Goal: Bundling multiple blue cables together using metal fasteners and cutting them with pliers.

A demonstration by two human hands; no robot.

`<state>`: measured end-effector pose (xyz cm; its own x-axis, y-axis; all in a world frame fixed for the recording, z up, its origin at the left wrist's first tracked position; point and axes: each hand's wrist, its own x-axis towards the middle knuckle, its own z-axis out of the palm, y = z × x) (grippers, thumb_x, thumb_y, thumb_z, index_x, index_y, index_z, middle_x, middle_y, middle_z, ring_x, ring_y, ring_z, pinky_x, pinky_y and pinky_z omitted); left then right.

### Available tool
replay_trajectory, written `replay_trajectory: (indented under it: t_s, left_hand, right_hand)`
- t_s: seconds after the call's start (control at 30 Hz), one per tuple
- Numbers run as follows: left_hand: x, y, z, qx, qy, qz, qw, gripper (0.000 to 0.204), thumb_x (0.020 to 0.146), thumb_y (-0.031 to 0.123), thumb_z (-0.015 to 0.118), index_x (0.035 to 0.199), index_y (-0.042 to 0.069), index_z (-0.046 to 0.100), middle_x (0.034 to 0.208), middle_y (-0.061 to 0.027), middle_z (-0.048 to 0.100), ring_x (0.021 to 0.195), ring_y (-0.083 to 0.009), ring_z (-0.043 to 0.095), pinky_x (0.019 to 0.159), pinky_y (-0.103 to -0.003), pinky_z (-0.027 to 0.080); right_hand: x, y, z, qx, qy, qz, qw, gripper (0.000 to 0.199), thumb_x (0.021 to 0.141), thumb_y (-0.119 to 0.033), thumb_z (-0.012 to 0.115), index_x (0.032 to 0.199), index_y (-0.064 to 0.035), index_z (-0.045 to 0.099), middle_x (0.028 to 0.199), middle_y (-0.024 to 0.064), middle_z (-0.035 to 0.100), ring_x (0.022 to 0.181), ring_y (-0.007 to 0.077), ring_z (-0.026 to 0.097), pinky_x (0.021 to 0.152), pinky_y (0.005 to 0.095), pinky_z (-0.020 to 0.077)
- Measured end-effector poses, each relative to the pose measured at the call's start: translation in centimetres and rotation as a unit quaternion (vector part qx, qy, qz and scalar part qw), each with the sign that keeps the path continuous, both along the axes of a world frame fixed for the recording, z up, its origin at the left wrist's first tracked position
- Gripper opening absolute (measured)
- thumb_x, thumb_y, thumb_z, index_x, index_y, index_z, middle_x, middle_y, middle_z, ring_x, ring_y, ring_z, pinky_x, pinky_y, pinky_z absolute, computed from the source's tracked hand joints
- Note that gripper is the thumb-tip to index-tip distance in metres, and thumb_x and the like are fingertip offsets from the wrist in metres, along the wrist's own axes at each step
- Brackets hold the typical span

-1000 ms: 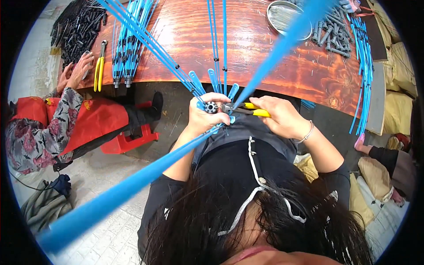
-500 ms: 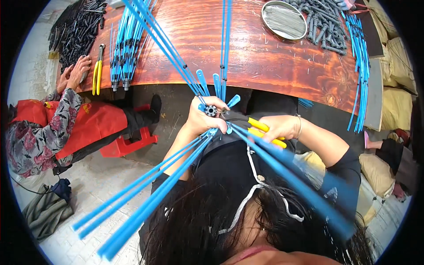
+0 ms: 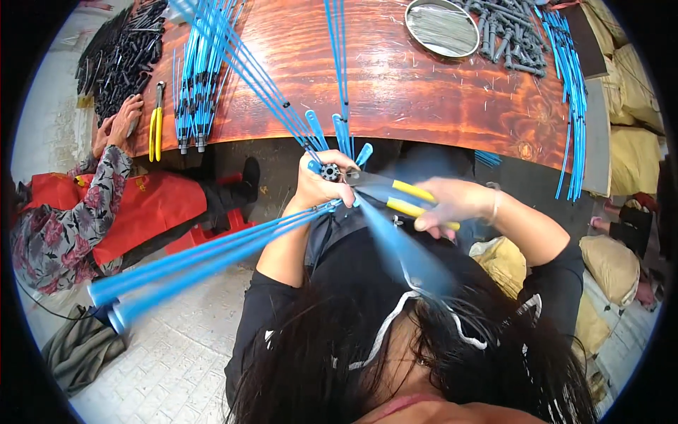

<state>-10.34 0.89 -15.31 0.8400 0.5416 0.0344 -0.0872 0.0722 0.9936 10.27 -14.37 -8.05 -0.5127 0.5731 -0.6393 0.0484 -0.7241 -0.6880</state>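
My left hand [image 3: 319, 185] grips a small black round hub [image 3: 330, 172] from which several long blue rods [image 3: 212, 249] fan out, some toward the table, some down to the lower left. My right hand [image 3: 452, 205] holds yellow-handled pliers [image 3: 395, 196] whose jaws point at the hub. One blue rod near the pliers is blurred by motion. Both hands are in front of the near edge of the red-brown wooden table [image 3: 395, 92].
Bundles of blue rods [image 3: 201, 78] lie at the table's left, more blue rods [image 3: 572, 85] along its right edge. A round metal dish [image 3: 441, 28], grey parts [image 3: 508, 32], black parts [image 3: 120, 56] and yellow pliers [image 3: 155, 127] are there. Another person in a red apron [image 3: 106, 205] sits left.
The rod assembly has turned in my left hand; the rods pointing lower left swung and shifted. My right hand with the pliers moved right and away from the hub.
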Motion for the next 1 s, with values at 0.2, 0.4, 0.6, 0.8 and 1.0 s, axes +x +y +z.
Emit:
replay_trajectory:
  t_s: [0.2, 0.4, 0.6, 0.8, 1.0]
  left_hand:
    - [0.2, -0.7, 1.0, -0.011, -0.015, 0.051, 0.999, 0.038, 0.04, -0.001, 0.078, 0.074, -0.002, 0.062, 0.059, 0.0003, 0.057, 0.052, -0.0052, 0.05, 0.048, -0.019, 0.038]
    - [0.2, -0.6, 0.4, 0.04, -0.025, 0.026, 0.999, 0.038, 0.039, 0.006, 0.083, 0.07, -0.001, 0.062, 0.058, 0.0, 0.056, 0.052, -0.0052, 0.049, 0.049, -0.019, 0.037]
    - [0.3, -1.3, 0.7, -0.013, -0.039, 0.059, 0.997, 0.046, 0.04, 0.018, 0.087, 0.073, 0.001, 0.06, 0.059, 0.0023, 0.054, 0.052, -0.0043, 0.048, 0.047, -0.018, 0.037]
    - [1.1, -1.4, 0.8, 0.051, 0.016, 0.012, 0.998, 0.048, 0.042, 0.026, 0.086, 0.072, 0.003, 0.057, 0.061, 0.0015, 0.054, 0.055, -0.0048, 0.048, 0.049, -0.019, 0.036]
    - [1.4, -2.6, 1.2, 0.124, 0.005, 0.092, 0.988, 0.048, 0.043, 0.019, 0.086, 0.074, 0.003, 0.054, 0.065, 0.0029, 0.053, 0.058, -0.0038, 0.047, 0.052, -0.019, 0.036]
  right_hand:
    - [-0.9, -1.0, 0.6, 0.226, -0.293, -0.027, 0.929, 0.031, 0.087, -0.03, 0.046, 0.092, -0.0002, 0.052, 0.069, 0.0106, 0.057, 0.053, 0.0201, 0.058, 0.051, 0.0307, 0.046]
    - [0.0, -0.4, 0.9, 0.058, -0.032, 0.025, 0.997, 0.044, 0.08, -0.039, 0.059, 0.099, -0.0004, 0.049, 0.061, 0.0079, 0.054, 0.049, 0.0133, 0.055, 0.043, 0.0249, 0.0449]
    - [0.0, -1.0, -2.1, 0.245, -0.181, -0.103, 0.947, 0.037, 0.086, -0.036, 0.047, 0.094, -0.0001, 0.054, 0.068, 0.0144, 0.058, 0.059, 0.0229, 0.059, 0.051, 0.0311, 0.0476]
    - [0.5, -1.6, -4.6, 0.155, 0.056, -0.042, 0.985, 0.037, 0.078, -0.031, 0.059, 0.097, 0.0009, 0.051, 0.06, 0.0087, 0.056, 0.052, 0.0213, 0.058, 0.048, 0.0315, 0.0477]
    - [-0.2, -1.2, -5.3, 0.417, -0.4, -0.056, 0.815, 0.049, 0.064, -0.001, 0.055, 0.111, -0.0062, 0.045, 0.091, 0.0168, 0.051, 0.089, 0.0327, 0.052, 0.073, 0.041, 0.0419]
